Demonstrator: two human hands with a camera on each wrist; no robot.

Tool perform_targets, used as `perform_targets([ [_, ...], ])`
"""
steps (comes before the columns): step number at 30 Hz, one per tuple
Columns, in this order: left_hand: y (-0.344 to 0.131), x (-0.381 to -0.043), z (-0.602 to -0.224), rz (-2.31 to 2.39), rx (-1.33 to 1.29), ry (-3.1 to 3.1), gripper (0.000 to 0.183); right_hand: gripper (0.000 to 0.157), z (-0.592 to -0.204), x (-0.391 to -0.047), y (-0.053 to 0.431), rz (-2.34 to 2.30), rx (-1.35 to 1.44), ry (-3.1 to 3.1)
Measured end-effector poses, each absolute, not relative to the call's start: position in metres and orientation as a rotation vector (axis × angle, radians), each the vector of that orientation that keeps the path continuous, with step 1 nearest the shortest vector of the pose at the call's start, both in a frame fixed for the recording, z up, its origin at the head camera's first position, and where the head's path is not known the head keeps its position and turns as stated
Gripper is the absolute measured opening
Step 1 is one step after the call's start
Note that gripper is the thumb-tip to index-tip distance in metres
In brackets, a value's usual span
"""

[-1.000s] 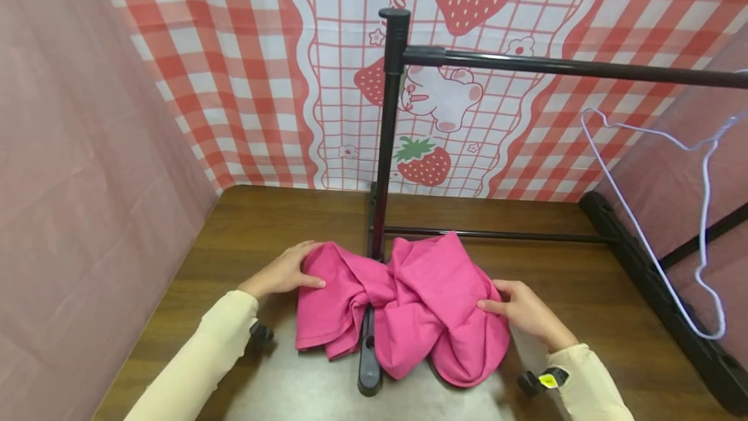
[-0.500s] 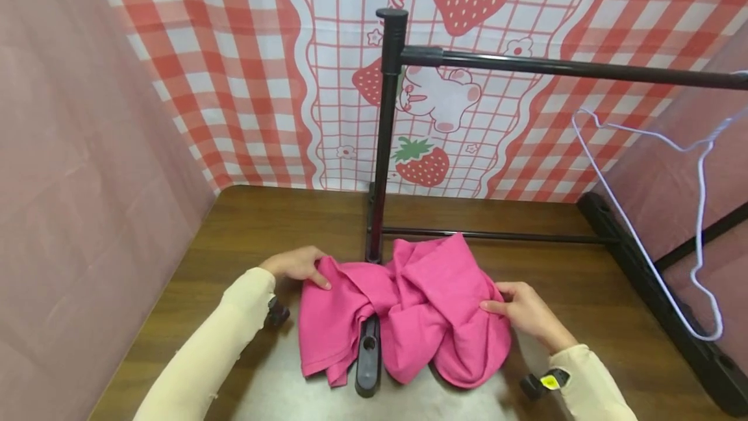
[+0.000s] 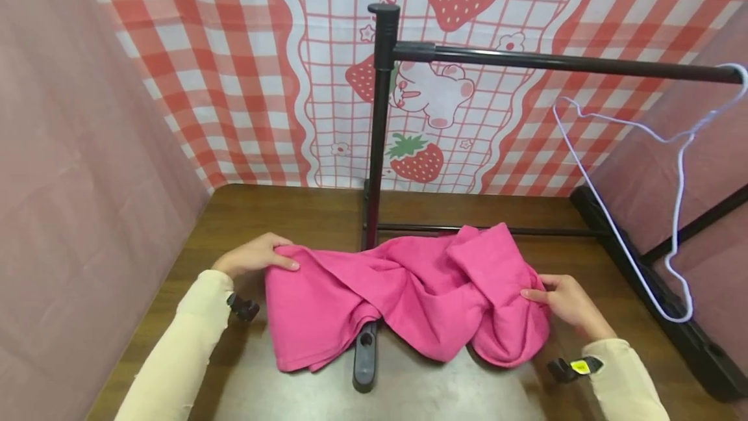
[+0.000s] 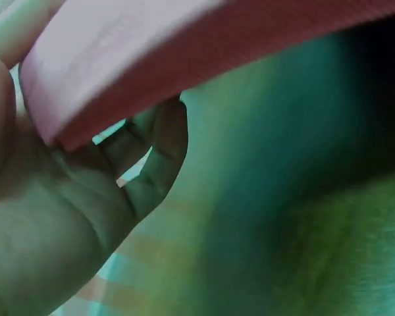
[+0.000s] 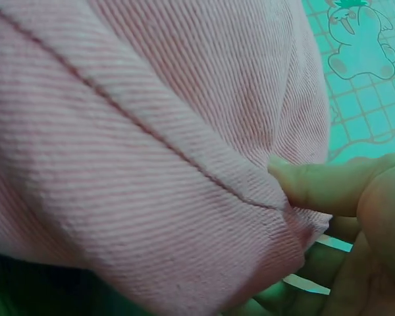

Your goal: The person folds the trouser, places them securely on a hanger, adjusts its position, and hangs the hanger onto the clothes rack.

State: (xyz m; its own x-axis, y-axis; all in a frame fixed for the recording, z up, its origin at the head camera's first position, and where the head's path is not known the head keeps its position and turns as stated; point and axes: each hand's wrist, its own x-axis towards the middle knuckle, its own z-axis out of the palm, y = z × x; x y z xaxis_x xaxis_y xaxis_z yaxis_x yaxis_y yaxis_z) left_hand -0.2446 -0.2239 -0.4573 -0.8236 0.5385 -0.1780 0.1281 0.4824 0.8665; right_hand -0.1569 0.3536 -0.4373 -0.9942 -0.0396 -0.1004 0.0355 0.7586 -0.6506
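A bunched pink cloth garment stretches between the two hands, across the foot of a black rack. My left hand pinches its upper left corner, thumb on top. In the left wrist view the fabric lies between thumb and curled fingers of the left hand. At the other end my right hand pinches the garment's right edge. The right wrist view has the thumb of the right hand on ribbed, seamed fabric, with the fingers behind it. Folds hide what kind of garment it is.
The black rack stands on the brown table, its foot jutting out under the garment. A pale purple wire hanger hangs from its bar at the right. A checked strawberry curtain closes the back.
My left hand first shifts right, then pulls left, and the right hand moves right. The garment spreads wider between them and its left part is flatter. The view has turned slightly.
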Motion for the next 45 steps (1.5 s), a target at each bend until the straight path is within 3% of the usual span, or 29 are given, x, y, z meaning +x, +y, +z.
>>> perform_targets([
  [8,-0.242,-0.233,-0.473,1.429,0.48,2.149,0.038,0.04,-0.429,-0.159,0.354,-1.022,-0.015,2.819],
  [15,-0.234,-0.23,-0.46,1.36,0.304,2.335,0.032,0.057,-0.411,-0.167,0.344,-1.01,-0.015,2.878],
  [19,-0.235,-0.227,-0.463,1.414,0.237,2.292,0.033,0.061,-0.395,-0.17,0.324,-0.84,-0.113,3.033],
  [27,-0.238,-0.218,-0.47,1.41,0.211,2.219,0.036,0.086,-0.395,-0.165,0.274,-0.543,-0.41,3.104],
  [29,-0.237,-0.217,-0.471,1.397,0.23,2.24,0.035,0.082,-0.399,-0.163,0.269,-0.463,-0.426,3.114],
  [33,-0.234,-0.216,-0.471,1.413,0.259,2.295,0.031,0.042,-0.402,-0.164,0.271,-0.352,-0.405,3.173],
  [36,-0.232,-0.214,-0.471,1.423,0.243,2.347,0.027,0.024,-0.401,-0.165,0.28,-0.344,-0.38,3.178],
  [41,-0.233,-0.212,-0.466,1.451,0.208,2.384,0.026,0.028,-0.401,-0.165,0.303,-0.387,-0.268,3.183],
  [45,-0.239,-0.21,-0.463,1.436,0.196,2.395,0.027,0.014,-0.405,-0.163,0.319,-0.444,-0.245,3.183],
])
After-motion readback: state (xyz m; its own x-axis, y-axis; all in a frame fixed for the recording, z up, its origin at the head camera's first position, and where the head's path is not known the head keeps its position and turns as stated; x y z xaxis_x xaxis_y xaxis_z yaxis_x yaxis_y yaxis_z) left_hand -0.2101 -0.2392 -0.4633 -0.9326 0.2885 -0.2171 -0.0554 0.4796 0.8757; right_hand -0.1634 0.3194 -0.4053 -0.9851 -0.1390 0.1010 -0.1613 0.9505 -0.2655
